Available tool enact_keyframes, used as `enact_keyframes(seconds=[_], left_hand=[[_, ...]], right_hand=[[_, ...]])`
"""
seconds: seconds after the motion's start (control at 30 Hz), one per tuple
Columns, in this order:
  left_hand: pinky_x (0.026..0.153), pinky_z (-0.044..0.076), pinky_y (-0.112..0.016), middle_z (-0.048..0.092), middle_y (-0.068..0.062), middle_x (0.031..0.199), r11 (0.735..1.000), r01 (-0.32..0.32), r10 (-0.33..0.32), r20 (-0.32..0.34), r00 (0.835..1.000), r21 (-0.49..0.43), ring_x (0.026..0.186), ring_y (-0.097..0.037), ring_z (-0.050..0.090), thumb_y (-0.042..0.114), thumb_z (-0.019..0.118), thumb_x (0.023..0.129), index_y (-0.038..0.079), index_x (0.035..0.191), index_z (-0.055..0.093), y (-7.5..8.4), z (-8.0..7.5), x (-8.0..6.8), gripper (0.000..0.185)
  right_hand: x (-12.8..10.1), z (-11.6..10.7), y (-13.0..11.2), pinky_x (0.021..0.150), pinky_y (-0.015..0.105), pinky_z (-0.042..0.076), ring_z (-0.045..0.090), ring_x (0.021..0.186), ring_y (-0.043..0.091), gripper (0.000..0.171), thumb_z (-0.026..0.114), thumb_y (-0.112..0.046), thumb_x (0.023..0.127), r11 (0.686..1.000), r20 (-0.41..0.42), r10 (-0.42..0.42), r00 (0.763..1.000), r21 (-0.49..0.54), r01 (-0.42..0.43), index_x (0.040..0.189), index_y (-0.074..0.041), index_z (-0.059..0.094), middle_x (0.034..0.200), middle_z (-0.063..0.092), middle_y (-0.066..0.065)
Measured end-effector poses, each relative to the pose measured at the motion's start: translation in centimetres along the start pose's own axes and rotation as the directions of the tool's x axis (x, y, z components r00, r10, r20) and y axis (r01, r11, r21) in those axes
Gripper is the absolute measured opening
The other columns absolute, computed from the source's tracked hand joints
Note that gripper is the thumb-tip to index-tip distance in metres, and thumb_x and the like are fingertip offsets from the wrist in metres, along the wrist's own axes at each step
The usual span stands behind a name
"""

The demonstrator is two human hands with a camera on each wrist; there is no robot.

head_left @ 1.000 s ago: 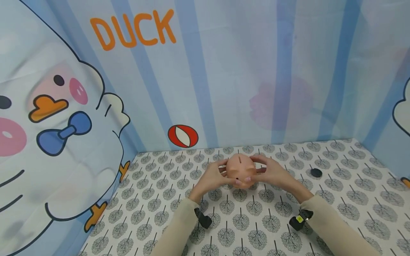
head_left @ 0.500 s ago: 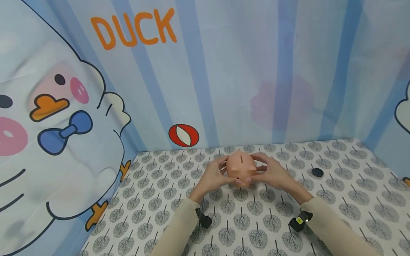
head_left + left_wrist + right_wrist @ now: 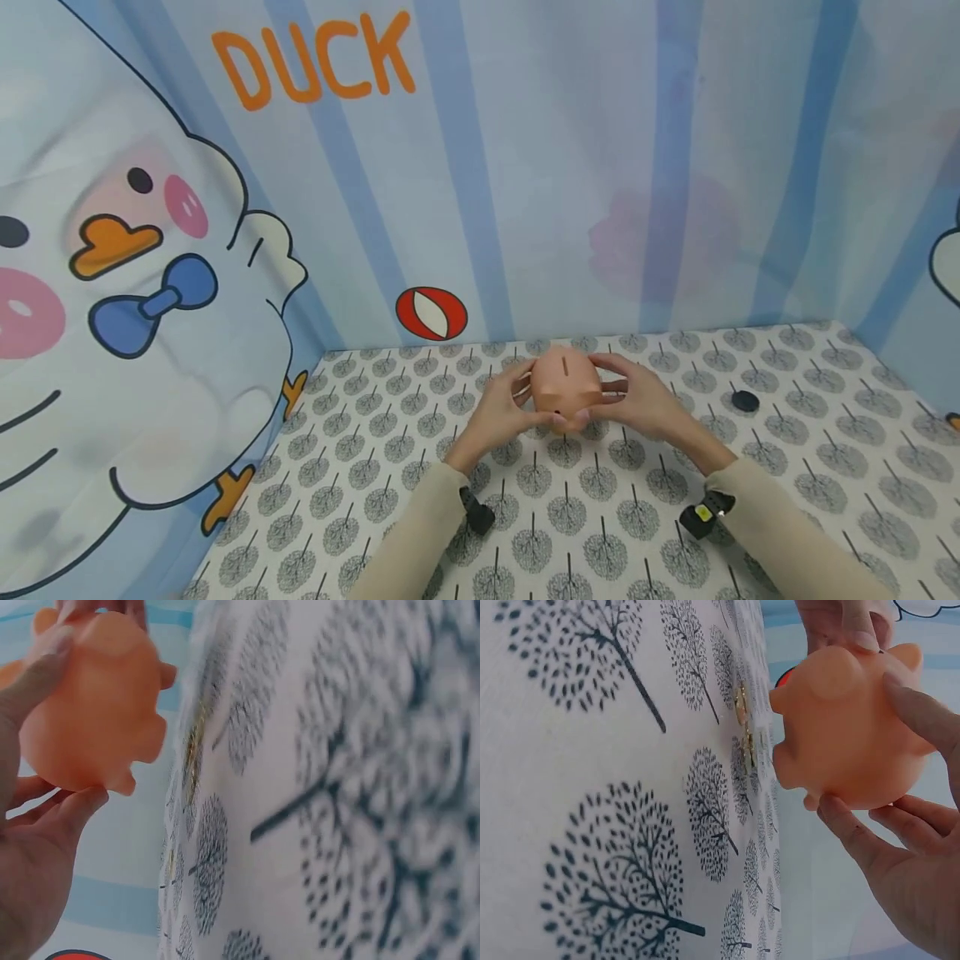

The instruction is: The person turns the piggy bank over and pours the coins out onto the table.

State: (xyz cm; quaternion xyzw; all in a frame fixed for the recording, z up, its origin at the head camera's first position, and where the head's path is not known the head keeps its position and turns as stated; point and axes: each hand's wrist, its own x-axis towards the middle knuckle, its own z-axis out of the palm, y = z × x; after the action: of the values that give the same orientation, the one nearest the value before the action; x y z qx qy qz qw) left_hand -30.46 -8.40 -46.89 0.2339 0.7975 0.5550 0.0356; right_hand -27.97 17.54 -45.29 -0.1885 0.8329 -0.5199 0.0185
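An orange piggy bank [image 3: 564,387] with a coin slot on its back is held between both hands, its snout toward me. The left hand [image 3: 501,408] grips its left side, thumb near the face and the other fingers around the body. On the opposite side the right hand [image 3: 637,400] grips it the same way. Both wrist views show the stubby feet of the piggy bank [image 3: 847,735] apart from the tabletop. Small shiny gold-coloured pieces [image 3: 193,754] lie on the cloth close by, hidden from the head view.
A small round black disc [image 3: 745,401] lies on the tree-print tablecloth [image 3: 772,500] to the right. Behind the table hangs a blue striped curtain [image 3: 555,167], with a duck print [image 3: 187,400] on the left side.
Both hands have moved the piggy bank slightly up and away from me in the head view, keeping their grip. The head view has shifted a little. The black disc stays put.
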Motion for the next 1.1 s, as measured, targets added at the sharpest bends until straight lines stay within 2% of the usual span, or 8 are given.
enact_keyframes(seconds=[0.13, 0.27, 0.47, 0.63, 0.83, 0.93, 1.1], left_hand=[[0.121, 0.049, -0.029, 0.046, -0.011, 0.163, 0.999, 0.026, -0.027, 0.013, 1.0, 0.024, 0.152, -0.03, 0.047, 0.013, 0.091, 0.083, 0.014, 0.162, 0.041, -0.4, 0.1, 0.2, 0.093], [0.12, 0.049, -0.029, 0.047, -0.01, 0.162, 0.998, 0.009, -0.01, 0.011, 1.0, 0.066, 0.151, -0.029, 0.049, 0.016, 0.091, 0.084, 0.014, 0.162, 0.039, -0.6, 0.1, 0.1, 0.094], [0.121, 0.047, -0.028, 0.044, -0.009, 0.164, 0.996, -0.074, 0.075, -0.025, 0.997, 0.05, 0.153, -0.03, 0.046, 0.015, 0.092, 0.082, 0.013, 0.163, 0.039, -0.6, -0.1, -0.1, 0.096], [0.12, 0.047, -0.026, 0.049, -0.006, 0.161, 0.998, -0.049, 0.049, -0.011, 0.999, 0.041, 0.152, -0.027, 0.048, 0.01, 0.093, 0.08, 0.016, 0.16, 0.043, -0.8, -0.2, 0.1, 0.094], [0.123, 0.045, -0.027, 0.048, -0.006, 0.162, 0.998, -0.035, 0.036, -0.01, 0.999, 0.055, 0.152, -0.024, 0.048, 0.012, 0.093, 0.08, 0.017, 0.161, 0.041, -0.6, -0.2, 0.2, 0.096], [0.126, 0.041, -0.031, 0.043, -0.007, 0.164, 0.994, -0.09, 0.092, -0.027, 0.995, 0.055, 0.154, -0.024, 0.045, 0.013, 0.092, 0.082, 0.017, 0.163, 0.037, -0.6, -0.2, 0.1, 0.098], [0.127, 0.038, -0.029, 0.037, -0.008, 0.165, 0.969, -0.238, 0.241, -0.048, 0.969, 0.063, 0.156, -0.024, 0.043, 0.004, 0.087, 0.085, 0.018, 0.165, 0.033, -0.7, -0.1, 0.1, 0.097]], right_hand=[[0.2, 0.0, 0.3, 0.1, 0.046, 0.065, 0.059, 0.136, 0.049, 0.089, 0.085, -0.022, 0.09, 0.999, 0.026, 0.02, 0.999, -0.026, -0.019, 0.163, -0.007, 0.037, 0.165, 0.04, 0.025], [0.2, 0.2, 0.4, 0.102, 0.047, 0.063, 0.056, 0.138, 0.05, 0.092, 0.087, -0.021, 0.089, 0.999, 0.025, 0.027, 0.999, -0.02, -0.026, 0.163, -0.007, 0.035, 0.166, 0.038, 0.026], [-0.1, 0.4, -0.1, 0.104, 0.051, 0.062, 0.056, 0.138, 0.051, 0.094, 0.089, -0.023, 0.087, 1.0, -0.027, -0.013, 1.0, 0.013, 0.013, 0.163, -0.007, 0.036, 0.164, 0.041, 0.027], [-0.2, 0.6, -0.2, 0.103, 0.049, 0.063, 0.062, 0.134, 0.048, 0.091, 0.09, -0.03, 0.085, 1.0, -0.027, 0.004, 1.0, -0.017, -0.004, 0.16, -0.009, 0.042, 0.161, 0.046, 0.025], [0.1, 0.6, 0.0, 0.104, 0.05, 0.062, 0.06, 0.135, 0.049, 0.094, 0.09, -0.027, 0.086, 1.0, -0.012, 0.009, 1.0, 0.014, -0.009, 0.162, -0.009, 0.039, 0.163, 0.043, 0.027], [0.0, 0.8, 0.1, 0.108, 0.054, 0.059, 0.055, 0.141, 0.05, 0.094, 0.088, -0.022, 0.087, 0.999, -0.034, -0.018, 0.999, 0.032, 0.02, 0.164, -0.011, 0.036, 0.166, 0.039, 0.025], [0.0, 1.3, 0.4, 0.114, 0.056, 0.053, 0.047, 0.147, 0.049, 0.091, 0.085, -0.017, 0.09, 0.993, -0.091, -0.11, 0.99, 0.025, 0.113, 0.165, -0.014, 0.034, 0.169, 0.035, 0.022]])
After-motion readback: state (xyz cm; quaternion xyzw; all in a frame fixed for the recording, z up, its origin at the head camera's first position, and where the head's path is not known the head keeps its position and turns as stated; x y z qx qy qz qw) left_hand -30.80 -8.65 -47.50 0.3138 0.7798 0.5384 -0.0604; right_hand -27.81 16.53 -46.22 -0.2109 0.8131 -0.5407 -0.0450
